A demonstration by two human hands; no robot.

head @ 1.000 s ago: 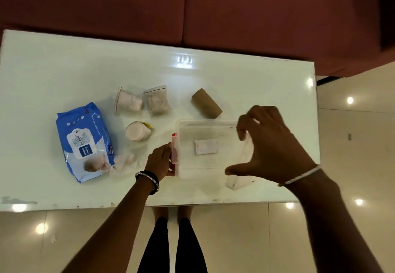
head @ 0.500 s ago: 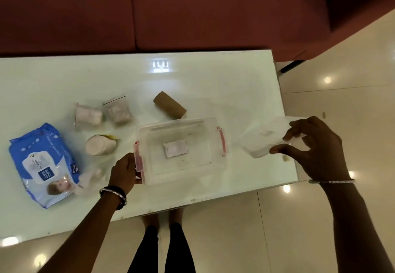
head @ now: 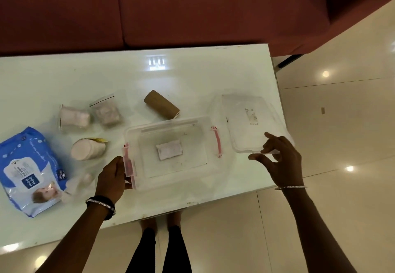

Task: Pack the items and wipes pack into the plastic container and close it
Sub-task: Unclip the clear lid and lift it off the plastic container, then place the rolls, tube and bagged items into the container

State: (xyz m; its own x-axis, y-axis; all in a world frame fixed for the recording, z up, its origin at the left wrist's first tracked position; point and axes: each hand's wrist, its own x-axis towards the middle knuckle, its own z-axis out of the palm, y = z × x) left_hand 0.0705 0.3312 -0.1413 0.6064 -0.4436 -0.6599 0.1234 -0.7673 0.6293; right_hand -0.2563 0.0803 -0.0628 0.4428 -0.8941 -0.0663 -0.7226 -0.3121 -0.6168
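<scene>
The clear plastic container (head: 136, 142) with pink side clips stands open near the table's front edge; only a white label shows inside it. My left hand (head: 112, 175) grips its left clip. Its clear lid (head: 250, 121) lies to the right at the table's right end, and my right hand (head: 282, 159) pinches the lid's near edge. The blue wipes pack (head: 32, 170) lies at the far left. Between the pack and the container lie two small clear bags (head: 105, 110) (head: 73, 118), a stack of round pads (head: 88, 148) and a small clear pouch (head: 83, 179). A brown cardboard tube (head: 161, 107) lies just behind the container.
The white glossy table (head: 192, 76) ends right beside the lid. A dark red sofa (head: 171, 5) runs along the table's far side. Shiny tiled floor (head: 342, 123) lies to the right and in front, where my legs (head: 158, 251) stand.
My right hand lifted the lid off the container, carried it right and set it down at the table's right end. My left hand stayed on the left clip.
</scene>
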